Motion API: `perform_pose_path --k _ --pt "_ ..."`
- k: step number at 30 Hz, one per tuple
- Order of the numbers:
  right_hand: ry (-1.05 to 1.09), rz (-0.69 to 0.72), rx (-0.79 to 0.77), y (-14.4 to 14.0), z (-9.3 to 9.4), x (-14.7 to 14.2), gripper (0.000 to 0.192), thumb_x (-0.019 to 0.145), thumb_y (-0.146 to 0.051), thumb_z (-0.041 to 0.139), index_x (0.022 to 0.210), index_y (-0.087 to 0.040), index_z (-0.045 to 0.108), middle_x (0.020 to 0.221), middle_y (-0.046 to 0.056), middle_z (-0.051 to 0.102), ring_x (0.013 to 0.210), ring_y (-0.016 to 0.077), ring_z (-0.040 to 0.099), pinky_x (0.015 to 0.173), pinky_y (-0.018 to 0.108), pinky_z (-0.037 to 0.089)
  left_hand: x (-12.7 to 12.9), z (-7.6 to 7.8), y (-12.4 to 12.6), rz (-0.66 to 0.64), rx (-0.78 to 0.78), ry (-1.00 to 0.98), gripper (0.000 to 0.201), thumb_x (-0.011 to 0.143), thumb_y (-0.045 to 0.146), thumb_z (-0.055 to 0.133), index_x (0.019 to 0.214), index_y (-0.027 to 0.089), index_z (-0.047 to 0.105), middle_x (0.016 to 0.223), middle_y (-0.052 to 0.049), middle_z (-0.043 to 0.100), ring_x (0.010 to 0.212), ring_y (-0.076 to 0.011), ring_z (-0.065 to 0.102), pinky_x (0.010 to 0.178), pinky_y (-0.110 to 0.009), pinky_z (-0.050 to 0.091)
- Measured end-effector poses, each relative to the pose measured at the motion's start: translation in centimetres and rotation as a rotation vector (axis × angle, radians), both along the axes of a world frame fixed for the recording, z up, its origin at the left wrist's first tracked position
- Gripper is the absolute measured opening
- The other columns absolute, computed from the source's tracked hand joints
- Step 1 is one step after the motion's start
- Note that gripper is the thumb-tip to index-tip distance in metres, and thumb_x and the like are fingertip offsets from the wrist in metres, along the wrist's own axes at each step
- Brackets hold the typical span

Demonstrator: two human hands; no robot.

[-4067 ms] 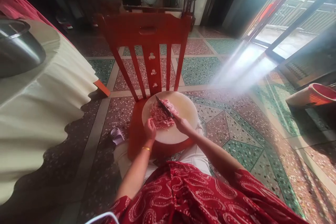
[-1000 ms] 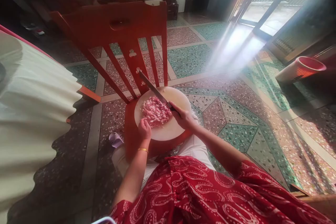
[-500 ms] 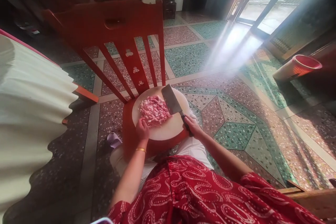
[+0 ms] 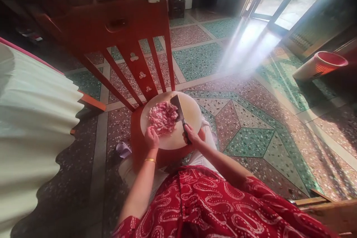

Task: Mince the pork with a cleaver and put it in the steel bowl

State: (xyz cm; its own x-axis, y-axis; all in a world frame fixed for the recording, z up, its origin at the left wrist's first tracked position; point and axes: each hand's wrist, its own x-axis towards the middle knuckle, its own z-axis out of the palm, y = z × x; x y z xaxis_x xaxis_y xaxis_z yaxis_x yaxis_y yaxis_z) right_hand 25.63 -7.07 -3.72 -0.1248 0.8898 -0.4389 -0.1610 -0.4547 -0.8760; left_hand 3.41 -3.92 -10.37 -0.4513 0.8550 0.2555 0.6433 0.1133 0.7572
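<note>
A mound of chopped raw meat (image 4: 163,117) lies on a round, pale cutting board (image 4: 170,143), which rests on the seat of a red wooden chair (image 4: 136,135). My right hand (image 4: 192,137) is wrapped round the dark handle of a cleaver (image 4: 178,108). Its broad blade is tilted and stands against the meat's right side; I cannot tell how deep its edge sits. At the board's near left rim is my left hand (image 4: 152,137), with fingers curled in beside the meat. Whatever those fingers grip, if anything, is hidden.
The chair's slatted back (image 4: 142,67) rises behind the board. To the left hangs a pale wavy-edged cloth (image 4: 41,130). A white and red bin (image 4: 318,67) stands at right on the patterned stone floor (image 4: 195,59). Bright light enters through a glass door (image 4: 279,11).
The cleaver and my right hand have moved left, bringing the blade from lying flatter beside the meat to a steeper tilt against it. My left hand has barely shifted.
</note>
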Motion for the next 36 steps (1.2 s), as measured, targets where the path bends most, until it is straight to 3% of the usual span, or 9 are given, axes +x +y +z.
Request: perform_pose_path --k 4,8,12,14,17,21,24,29,36 --pt "-0.373 0.178 0.344 3.4 2.0 0.4 0.051 0.089 -0.051 0.043 0.126 -0.018 0.054 0.052 -0.006 0.052 0.041 0.0104 0.048 0.043 0.02 0.042 -0.3 -0.3 0.0 -0.055 0.028 -0.01 0.027 0.088 0.028 0.037 0.094 0.016 0.061 0.092 -0.013 0.068 0.085 -0.0221 0.064 0.077 -0.033 0.049" --pt "-0.753 0.279 0.709 4.0 5.3 1.1 0.04 0.092 -0.037 0.048 0.127 -0.023 0.059 0.092 0.006 0.072 0.079 0.0193 0.067 0.073 0.027 0.051 -0.3 -0.4 -0.1 -0.04 0.025 -0.004 0.027 0.088 0.028 0.037 0.094 0.016 0.061 0.093 -0.013 0.068 0.087 -0.0221 0.063 0.079 -0.034 0.048" --pt "-0.812 0.23 0.973 4.3 9.8 1.0 0.043 0.095 -0.032 0.043 0.137 -0.023 0.051 0.11 0.008 0.07 0.093 0.0211 0.067 0.082 0.03 0.052 0.0 -0.3 -0.2 0.006 0.043 -0.026 0.027 0.09 0.027 0.036 0.094 0.016 0.059 0.095 -0.012 0.068 0.086 -0.0197 0.063 0.078 -0.031 0.048" --pt "-0.799 0.194 1.07 4.7 10.9 0.6 0.046 0.096 -0.032 0.041 0.142 -0.023 0.044 0.118 0.009 0.067 0.101 0.021 0.065 0.088 0.031 0.051 0.1 -0.2 -0.3 0.014 0.052 -0.038 0.027 0.09 0.028 0.036 0.094 0.016 0.059 0.093 -0.011 0.067 0.085 -0.019 0.063 0.078 -0.03 0.048" --pt "-0.819 0.208 1.02 4.9 9.4 -0.4 0.051 0.097 -0.03 0.037 0.148 -0.022 0.034 0.124 0.009 0.063 0.107 0.0208 0.063 0.09 0.031 0.051 0.1 -0.3 -0.3 0.009 0.064 -0.04 0.027 0.09 0.029 0.035 0.094 0.016 0.059 0.092 -0.011 0.067 0.085 -0.0194 0.063 0.079 -0.031 0.048" --pt "-0.969 0.454 0.672 4.5 6.0 -0.7 0.049 0.096 -0.028 0.041 0.145 -0.022 0.041 0.109 0.008 0.071 0.09 0.022 0.069 0.078 0.029 0.052 -0.1 -0.7 -0.3 0.005 0.063 -0.036 0.029 0.091 0.029 0.034 0.095 0.016 0.06 0.091 -0.012 0.067 0.086 -0.0209 0.063 0.079 -0.033 0.048" --pt "-0.995 0.53 0.606 4.6 6.9 -0.2 0.046 0.096 -0.03 0.042 0.142 -0.023 0.046 0.105 0.008 0.072 0.09 0.0238 0.07 0.078 0.029 0.051 -0.3 -1.0 -0.2 -0.007 0.056 -0.041 0.028 0.09 0.029 0.036 0.093 0.016 0.061 0.09 -0.012 0.067 0.086 -0.0212 0.063 0.078 -0.033 0.048" --pt "-0.898 0.346 0.822 5.4 10.2 -1.7 0.05 0.099 -0.031 0.032 0.149 -0.026 0.033 0.123 0.006 0.065 0.102 0.0217 0.066 0.085 0.028 0.05 -0.3 -1.0 -0.1 0.01 0.089 -0.049 0.028 0.09 0.029 0.036 0.094 0.016 0.06 0.094 -0.012 0.068 0.088 -0.0204 0.063 0.08 -0.032 0.048" --pt "-1.129 0.617 0.562 4.2 6.7 -0.8 0.046 0.097 -0.031 0.04 0.143 -0.027 0.044 0.094 0.005 0.074 0.08 0.0223 0.071 0.072 0.028 0.053 -0.2 -0.3 -0.5 -0.02 0.077 -0.061 0.028 0.09 0.029 0.036 0.095 0.016 0.06 0.09 -0.012 0.067 0.084 -0.0213 0.063 0.077 -0.033 0.049"
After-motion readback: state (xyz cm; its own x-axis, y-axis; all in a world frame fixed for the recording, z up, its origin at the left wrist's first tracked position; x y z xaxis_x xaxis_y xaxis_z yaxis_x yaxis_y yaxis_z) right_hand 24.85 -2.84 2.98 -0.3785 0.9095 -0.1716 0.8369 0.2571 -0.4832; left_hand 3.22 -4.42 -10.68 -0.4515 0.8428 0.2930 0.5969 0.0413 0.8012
